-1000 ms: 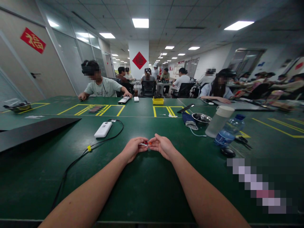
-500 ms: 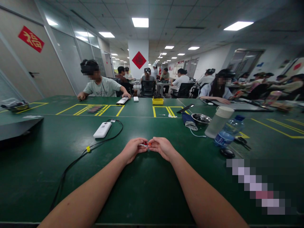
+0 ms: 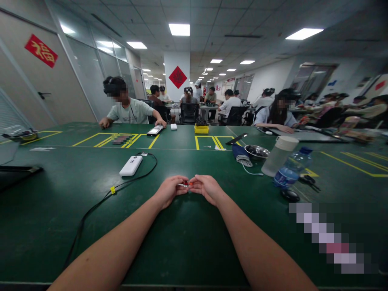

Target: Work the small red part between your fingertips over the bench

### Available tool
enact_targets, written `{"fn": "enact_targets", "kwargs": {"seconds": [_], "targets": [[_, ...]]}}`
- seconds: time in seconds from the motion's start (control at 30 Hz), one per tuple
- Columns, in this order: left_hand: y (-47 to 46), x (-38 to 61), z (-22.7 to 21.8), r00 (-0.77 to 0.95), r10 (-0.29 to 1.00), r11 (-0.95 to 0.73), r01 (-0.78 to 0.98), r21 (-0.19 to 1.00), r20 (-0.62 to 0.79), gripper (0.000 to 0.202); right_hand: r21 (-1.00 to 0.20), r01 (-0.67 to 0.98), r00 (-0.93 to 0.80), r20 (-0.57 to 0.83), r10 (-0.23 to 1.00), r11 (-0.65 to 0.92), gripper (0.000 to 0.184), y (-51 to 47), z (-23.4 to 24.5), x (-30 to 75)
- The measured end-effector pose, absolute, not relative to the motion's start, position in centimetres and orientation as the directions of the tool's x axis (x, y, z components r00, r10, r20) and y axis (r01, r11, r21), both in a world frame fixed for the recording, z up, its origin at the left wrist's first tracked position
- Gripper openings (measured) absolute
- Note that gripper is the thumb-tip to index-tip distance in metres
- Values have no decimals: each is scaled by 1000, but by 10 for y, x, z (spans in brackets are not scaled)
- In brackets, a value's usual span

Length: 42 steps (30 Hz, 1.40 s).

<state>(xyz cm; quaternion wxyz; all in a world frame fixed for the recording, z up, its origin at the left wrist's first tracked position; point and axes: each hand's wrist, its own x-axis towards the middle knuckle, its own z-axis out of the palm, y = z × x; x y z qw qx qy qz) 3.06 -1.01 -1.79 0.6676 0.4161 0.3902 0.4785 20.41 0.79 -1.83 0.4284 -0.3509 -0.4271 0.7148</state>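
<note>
Over the green table (image 3: 188,242), my left hand (image 3: 172,190) and my right hand (image 3: 208,189) meet fingertip to fingertip. Closed fingers of the left pinch a small red-and-white piece (image 3: 185,184). At the right fingertips shows a small orange piece (image 3: 190,184), right beside the red one. Both are too small to name, and the fingers partly cover them. Whether the two pieces are joined I cannot tell.
A white power bank (image 3: 131,166) with a black cable lies left of my hands. To the right stand a water bottle (image 3: 292,167), a frosted bottle (image 3: 279,155), a metal bowl (image 3: 257,152) and a black mouse (image 3: 290,195). Across the table sit two people.
My hands and the small pieces hold almost still. At the left edge, a grey panel has shifted left and tilted, like a laptop. The person opposite has slid a phone-like device slightly left.
</note>
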Motion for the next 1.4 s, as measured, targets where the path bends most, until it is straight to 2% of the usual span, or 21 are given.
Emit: {"fn": "enact_targets", "kwargs": {"seconds": [0.2, 0.4, 0.8, 0.93, 1.4], "targets": [[-12, 31, -15, 231, 964, 203, -306, 930, -134, 21, -916, -306, -388, -129, 913, -259, 25, 7, -17, 204], [-10, 31, -20, 225, 967, 183, -272, 945, -122, 22, -950, -231, -345, -123, 930, -212, 6, 4, -16, 202], [-11, 32, -22, 235, 968, 149, -260, 954, -87, 22, -973, -181, -321, -82, 943, -146, 15, -1, -17, 198], [-8, 32, -26, 221, 971, 151, -263, 953, -93, 19, -962, -211, -338, -92, 937, -171, 12, 0, -17, 199], [-10, 31, -22, 198, 973, 170, -268, 948, -118, 21, -939, -269, -371, -104, 923, -213, 17, 5, -18, 202]]}}
